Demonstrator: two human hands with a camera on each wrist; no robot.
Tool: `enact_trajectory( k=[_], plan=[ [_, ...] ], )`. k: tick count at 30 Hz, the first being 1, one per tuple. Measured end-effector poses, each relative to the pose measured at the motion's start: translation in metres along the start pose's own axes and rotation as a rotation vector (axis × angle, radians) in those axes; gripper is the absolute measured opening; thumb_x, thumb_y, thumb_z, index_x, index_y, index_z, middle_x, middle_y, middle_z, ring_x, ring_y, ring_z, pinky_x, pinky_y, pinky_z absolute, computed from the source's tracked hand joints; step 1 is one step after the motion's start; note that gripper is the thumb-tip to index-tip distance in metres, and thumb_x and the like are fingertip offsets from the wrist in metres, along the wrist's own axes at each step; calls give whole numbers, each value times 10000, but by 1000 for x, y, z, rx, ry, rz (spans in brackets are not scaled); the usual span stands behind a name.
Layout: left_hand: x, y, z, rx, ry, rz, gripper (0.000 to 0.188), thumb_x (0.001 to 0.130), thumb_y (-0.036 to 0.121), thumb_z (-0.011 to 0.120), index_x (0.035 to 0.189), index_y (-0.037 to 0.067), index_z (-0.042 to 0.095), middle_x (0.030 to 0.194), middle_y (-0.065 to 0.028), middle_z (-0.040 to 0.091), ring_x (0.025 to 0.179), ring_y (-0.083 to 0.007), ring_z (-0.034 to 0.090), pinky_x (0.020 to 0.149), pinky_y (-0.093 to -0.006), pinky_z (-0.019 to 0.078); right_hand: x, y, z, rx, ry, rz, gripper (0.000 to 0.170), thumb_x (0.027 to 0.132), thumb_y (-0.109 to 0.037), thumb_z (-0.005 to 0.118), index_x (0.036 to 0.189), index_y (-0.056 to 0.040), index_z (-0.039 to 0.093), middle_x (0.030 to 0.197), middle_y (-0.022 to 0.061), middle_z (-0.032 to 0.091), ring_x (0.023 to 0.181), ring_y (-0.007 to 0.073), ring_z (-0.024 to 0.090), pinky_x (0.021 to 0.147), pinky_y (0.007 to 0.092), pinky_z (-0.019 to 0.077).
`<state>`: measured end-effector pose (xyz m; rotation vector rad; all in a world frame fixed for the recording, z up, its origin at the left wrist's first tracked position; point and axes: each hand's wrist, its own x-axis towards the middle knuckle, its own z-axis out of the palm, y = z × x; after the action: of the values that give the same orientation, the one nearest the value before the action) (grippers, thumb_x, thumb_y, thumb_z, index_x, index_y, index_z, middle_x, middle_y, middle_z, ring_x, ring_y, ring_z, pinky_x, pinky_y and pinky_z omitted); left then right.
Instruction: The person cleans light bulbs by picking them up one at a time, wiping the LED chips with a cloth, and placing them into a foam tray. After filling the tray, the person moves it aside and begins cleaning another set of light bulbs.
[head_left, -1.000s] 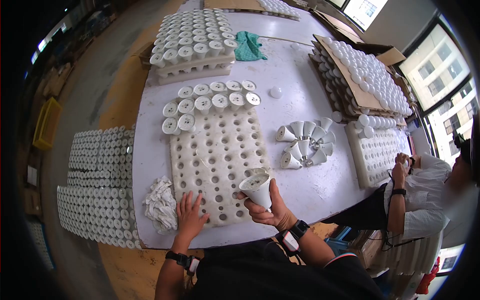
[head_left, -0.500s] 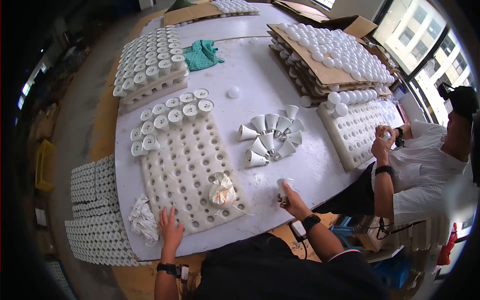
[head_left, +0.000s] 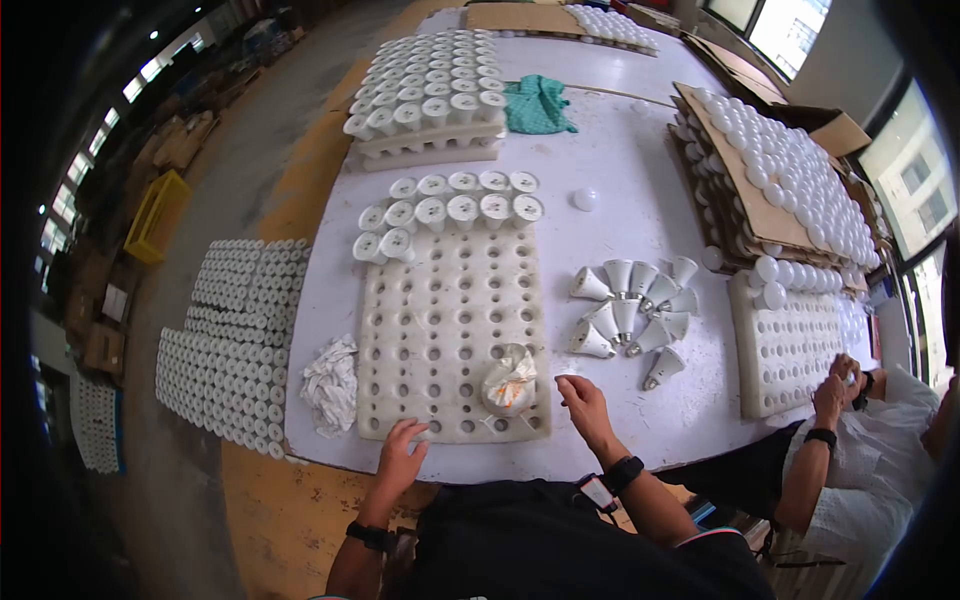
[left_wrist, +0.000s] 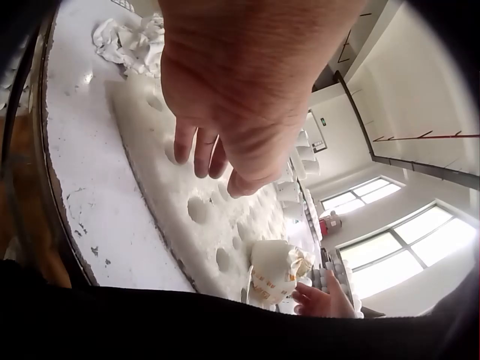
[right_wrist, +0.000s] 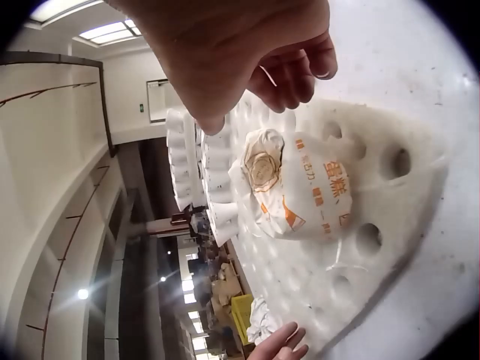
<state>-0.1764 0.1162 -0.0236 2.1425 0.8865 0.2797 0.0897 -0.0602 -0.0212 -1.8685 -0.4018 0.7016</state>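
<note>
My left hand [head_left: 402,455] is at the front edge of a white foam tray [head_left: 450,330] with rows of holes, its fingers loosely extended and holding nothing. To the tray's right, my empty right hand [head_left: 588,412] hovers with relaxed, bent fingers. Between the hands, a crumpled white plastic bag with orange print [right_wrist: 300,187] sits on the tray's front right part. White cone-shaped bulb housings [head_left: 622,310] lie in a cluster on the table to the right, one housing [head_left: 663,368] nearest me. Several upright housings [head_left: 463,210] stand in the tray's back rows.
A crumpled white cloth [head_left: 330,385] lies left of the tray. Farther back are a stacked tray of housings [head_left: 430,100], a green cloth [head_left: 538,104] and a single white dome [head_left: 586,199]. Cardboard layers of domes [head_left: 790,165] stand at right, where another person [head_left: 850,460] works.
My right hand carried a bulb housing from over the tray to the right, laid it by the cluster and came back empty. My left hand has shifted from the tray's left side to its front edge.
</note>
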Motion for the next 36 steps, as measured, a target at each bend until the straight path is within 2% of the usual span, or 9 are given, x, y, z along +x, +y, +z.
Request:
enact_trajectory(
  k=[2,7,11,15,17,19,26,31,36],
  plan=[
    [1,3,-11,13,40,13,269,761,73,572,1029,54,574,1085,-150,518,995,-257,512,855,-329,409,28,-2,27,-247,-17,-145,477,837,-410,482,961,36,596,865,222,592,788,305,570,757,336,436],
    [7,-9,-49,-215,222,-246,170,822,95,544,974,38,591,672,-39,585,572,-79,525,535,-216,418,64,-22,52,-428,-163,21,498,708,-451,616,631,39,570,541,135,533,545,226,535,546,344,422],
    [14,-54,-95,-459,668,-380,134,848,138,526,824,12,565,591,17,489,475,-49,399,449,-209,342,50,-5,63,-245,-26,-313,313,788,-276,581,870,24,547,742,125,554,702,200,528,663,310,420],
    [23,-94,-125,-602,757,-531,155,847,172,531,859,20,560,690,0,513,517,-54,417,450,-205,349,34,-17,80,-3,-106,-112,232,855,-180,491,1000,-2,456,833,106,556,794,179,520,719,283,406],
    [31,-99,-131,-581,706,-636,147,819,141,563,902,20,556,803,-20,543,671,-82,489,533,-219,401,32,-38,97,122,-87,-173,191,857,-138,475,995,-10,449,832,117,553,769,186,530,680,284,412],
    [49,-100,-128,-142,719,-361,190,750,81,615,925,28,562,871,-38,561,836,-150,513,690,-280,428,35,-55,109,-205,-202,-250,173,845,-110,487,993,-25,455,813,125,546,722,209,542,652,296,423],
    [92,-116,-147,430,270,-7,182,676,41,645,842,47,572,870,-74,563,881,-270,504,800,-352,390,17,-98,155,-266,-552,-417,225,844,-194,541,1018,-56,508,855,132,599,757,269,611,642,315,472],
    [89,-68,-152,46,270,-184,124,742,98,619,817,27,551,749,-88,583,699,-225,557,645,-310,433,15,-122,173,-137,-637,-49,240,837,-193,557,1031,-53,543,886,89,621,744,153,618,625,269,466],
    [85,-50,-137,-439,20,-385,95,794,84,582,828,9,534,694,3,539,638,-40,468,576,-197,390,15,-107,200,-138,-565,-440,230,805,-180,595,996,-55,561,896,97,615,729,218,613,638,292,469]
  ],
)
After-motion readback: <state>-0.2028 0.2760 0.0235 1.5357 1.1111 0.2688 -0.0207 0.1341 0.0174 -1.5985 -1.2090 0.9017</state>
